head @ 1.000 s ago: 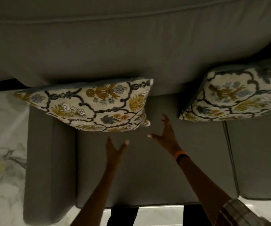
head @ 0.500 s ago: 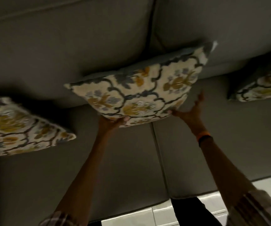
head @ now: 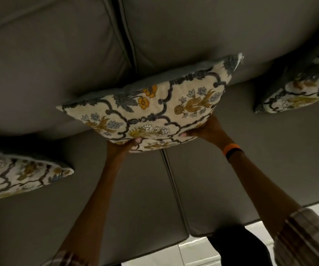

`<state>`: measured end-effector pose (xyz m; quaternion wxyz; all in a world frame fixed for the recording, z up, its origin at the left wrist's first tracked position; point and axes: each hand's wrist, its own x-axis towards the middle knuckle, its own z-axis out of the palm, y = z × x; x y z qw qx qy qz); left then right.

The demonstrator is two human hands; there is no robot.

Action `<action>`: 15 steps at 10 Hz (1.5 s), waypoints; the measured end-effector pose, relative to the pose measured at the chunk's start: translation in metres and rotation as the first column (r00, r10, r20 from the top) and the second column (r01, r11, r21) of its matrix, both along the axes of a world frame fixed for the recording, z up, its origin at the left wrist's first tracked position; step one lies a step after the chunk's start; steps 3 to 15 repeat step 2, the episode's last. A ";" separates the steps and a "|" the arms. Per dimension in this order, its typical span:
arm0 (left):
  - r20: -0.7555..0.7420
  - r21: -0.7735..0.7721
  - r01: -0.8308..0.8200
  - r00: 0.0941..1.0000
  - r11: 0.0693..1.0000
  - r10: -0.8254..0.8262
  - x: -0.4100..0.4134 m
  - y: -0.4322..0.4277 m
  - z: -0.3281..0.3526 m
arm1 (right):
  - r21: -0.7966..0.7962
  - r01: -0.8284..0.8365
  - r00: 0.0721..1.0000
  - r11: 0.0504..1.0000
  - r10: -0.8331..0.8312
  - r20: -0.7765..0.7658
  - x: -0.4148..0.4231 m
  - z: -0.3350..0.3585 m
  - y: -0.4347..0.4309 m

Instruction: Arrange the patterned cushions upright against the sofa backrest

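both hands, left hand [head: 125, 145] and right hand [head: 205, 129], grip the bottom edge of the middle cushion [head: 151, 110], which leans on the backrest [head: 58, 64]; best to push its base back evenly until it stands straight

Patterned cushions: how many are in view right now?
3. The middle cushion is held against the backrest by both hands; the left cushion and right cushion are cut off by the frame edges. More may lie outside the frame.

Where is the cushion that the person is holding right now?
The middle cushion sits mid-frame in the head view, against the sofa backrest, gripped along its lower edge by the left hand and right hand, between two other cushions.
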<state>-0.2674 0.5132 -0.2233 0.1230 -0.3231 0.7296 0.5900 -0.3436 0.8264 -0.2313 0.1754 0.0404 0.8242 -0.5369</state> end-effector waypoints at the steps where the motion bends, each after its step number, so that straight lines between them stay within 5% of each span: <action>1: -0.063 -0.001 0.011 0.998 1.000 -0.011 0.000 -0.004 0.009 | -0.041 0.068 0.997 0.997 -0.069 -0.021 0.004 -0.002 -0.008; 2: -0.208 -0.057 0.110 0.971 0.992 -0.120 0.009 -0.015 0.009 | -0.060 0.219 0.971 0.974 -0.224 -0.088 0.034 -0.013 -0.028; 15: -0.208 -0.057 0.110 0.971 0.992 -0.120 0.009 -0.015 0.009 | -0.060 0.219 0.971 0.974 -0.224 -0.088 0.034 -0.013 -0.028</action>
